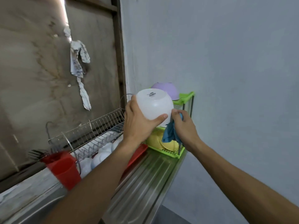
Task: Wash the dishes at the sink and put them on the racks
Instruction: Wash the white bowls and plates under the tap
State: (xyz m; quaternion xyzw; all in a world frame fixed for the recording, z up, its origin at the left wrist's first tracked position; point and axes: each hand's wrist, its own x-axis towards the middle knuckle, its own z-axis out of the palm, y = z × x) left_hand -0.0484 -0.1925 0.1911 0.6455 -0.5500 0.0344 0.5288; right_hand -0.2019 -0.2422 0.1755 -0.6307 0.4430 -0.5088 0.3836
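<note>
My left hand [137, 123] grips a white plastic bowl [155, 105], held upside down and tilted, its base with a dark label facing up. My right hand [182, 125] holds a blue cloth [169, 133] against the bowl's right rim; the cloth hangs down below my fingers. Both hands are raised in front of a green two-tier rack [186, 97]. A purple bowl [166, 91] lies upside down on its top tier, and yellow dishes [155, 141] sit on the bottom tier.
A wire dish rack [97, 126] at the left holds white dishes [103, 152] over a red tray [139, 154]. A red cup [64, 168] with forks hangs at its near end. The ribbed steel drainboard [145, 180] runs below my arms. A grey wall stands at the right.
</note>
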